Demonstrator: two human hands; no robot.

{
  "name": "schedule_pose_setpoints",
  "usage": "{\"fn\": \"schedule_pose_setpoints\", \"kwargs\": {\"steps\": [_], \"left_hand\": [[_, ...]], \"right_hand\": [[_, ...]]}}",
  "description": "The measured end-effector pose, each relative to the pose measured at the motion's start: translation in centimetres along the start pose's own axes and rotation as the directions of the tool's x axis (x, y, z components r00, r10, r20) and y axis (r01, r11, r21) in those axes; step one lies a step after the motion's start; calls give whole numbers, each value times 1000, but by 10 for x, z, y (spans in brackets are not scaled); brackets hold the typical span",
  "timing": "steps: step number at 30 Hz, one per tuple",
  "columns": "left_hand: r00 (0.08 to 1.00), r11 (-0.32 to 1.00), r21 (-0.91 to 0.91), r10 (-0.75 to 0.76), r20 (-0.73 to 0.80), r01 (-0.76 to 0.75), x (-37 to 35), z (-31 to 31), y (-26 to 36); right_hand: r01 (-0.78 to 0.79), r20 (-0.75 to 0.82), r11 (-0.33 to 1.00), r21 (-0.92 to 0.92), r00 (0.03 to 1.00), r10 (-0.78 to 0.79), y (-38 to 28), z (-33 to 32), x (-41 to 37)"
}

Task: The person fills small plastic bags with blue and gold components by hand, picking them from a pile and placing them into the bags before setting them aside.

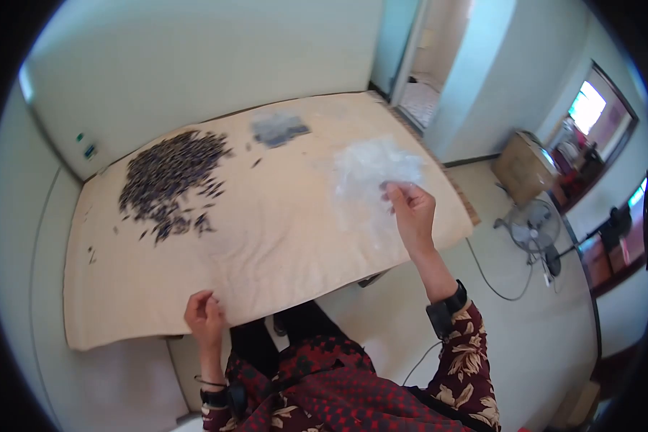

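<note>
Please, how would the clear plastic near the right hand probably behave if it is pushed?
The clear plastic looks thin and see-through, so it is probably floppy and light. Its ragged outline suggests loose pieces, which may slide apart when pushed.

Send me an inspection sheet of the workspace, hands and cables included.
Surface: cream cloth, wrinkled toward the front.
Job's things: heap of dark pieces, left; clear plastic, right; small bluish pile, far side, contents unclear.
Clutter: stray dark piece beside the heap.
Hands: right hand over the plastic, grip unclear; left hand at the near edge, fingers curled.
Cables: black cord on the floor.
Surroundings: fan, cardboard box, right.
</note>
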State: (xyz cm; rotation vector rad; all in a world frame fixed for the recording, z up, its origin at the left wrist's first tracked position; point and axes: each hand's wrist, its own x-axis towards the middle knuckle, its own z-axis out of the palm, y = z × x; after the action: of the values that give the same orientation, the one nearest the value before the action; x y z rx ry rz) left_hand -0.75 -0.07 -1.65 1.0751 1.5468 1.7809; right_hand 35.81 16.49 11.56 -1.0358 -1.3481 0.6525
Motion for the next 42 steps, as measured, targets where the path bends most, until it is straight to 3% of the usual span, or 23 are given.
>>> {"fn": "schedule_pose_setpoints", "kwargs": {"steps": [1,4,6,9,13,22,25,28,30,34,37,38,41,42], "left_hand": [[1000,1000,-15,3,29,-2,-4,3,9],[993,1000,13,-28,118,27,-11,25,46],[971,986,-112,-100,216,126,-11,32,70],[970,952,-240,-144,195,190,-10,29,83],[952,897,-366,-157,261,249,-13,10,89],[954,950,-154,-245,174,272,-14,-3,104],[937,943,-93,-302,176,321,-10,-4,103],[999,943,330,-50,9,45,-4,1,90],[1000,952,305,-13,-19,18,4,2,90],[994,954,291,94,-58,-73,15,1,98],[984,928,340,174,-34,-152,24,2,108],[989,905,402,145,6,-135,25,4,113],[994,849,518,71,85,-104,24,11,122],[989,840,524,97,113,-142,24,17,123]], "right_hand": [[-152,159,983,100,978,135,-8,16,-12],[-352,416,901,252,880,228,-18,63,-44],[-473,577,834,283,779,246,-19,95,-67],[-612,729,730,305,643,235,-20,132,-92],[-600,785,740,303,598,163,-16,161,-111],[-576,830,771,273,546,115,-13,174,-122],[-451,814,845,287,580,32,-8,177,-122],[-411,804,854,318,595,-13,-6,181,-123],[-385,795,858,340,605,-43,-1,185,-120],[-398,830,891,219,556,44,5,189,-111],[74,554,958,277,802,-222,-29,181,-109],[79,549,957,278,805,-226,-41,177,-105],[618,525,740,265,551,-648,-66,169,-97],[619,524,741,259,555,-647,-67,170,-96]]}}
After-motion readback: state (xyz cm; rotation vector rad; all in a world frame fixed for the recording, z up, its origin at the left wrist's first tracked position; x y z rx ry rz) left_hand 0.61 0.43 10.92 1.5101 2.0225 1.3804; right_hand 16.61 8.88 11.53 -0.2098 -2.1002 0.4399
